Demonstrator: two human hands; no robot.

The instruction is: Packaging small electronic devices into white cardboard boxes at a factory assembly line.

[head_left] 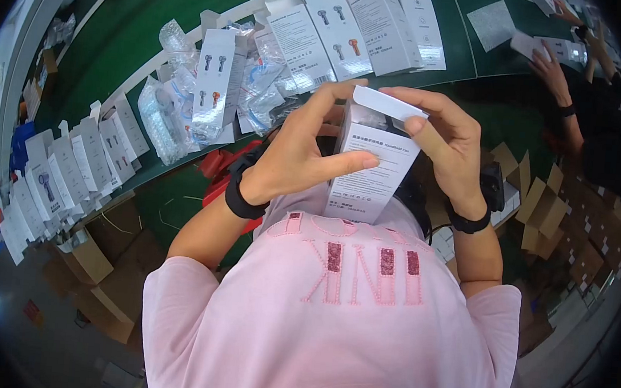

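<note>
A white printed carton [372, 171] stands upright against my body, its top end toward the far side. My left hand [301, 149] is closed on its left side, the thumb lying across the printed face. At the top right corner my right hand [447, 143] grips the carton, with the thumb by the top flap [390, 104] and the fingers behind it. The flap is partly raised, and something clear like plastic shows in the gap under it. The rest of the contents is hidden.
Several white cartons [336, 32] stand on the green table [130, 30], beside bubble-wrapped items [164, 120]. More cartons [72, 164] line its left edge. Brown boxes [542, 212] lie at right. A co-worker's hand [550, 73] holds a white item at far right.
</note>
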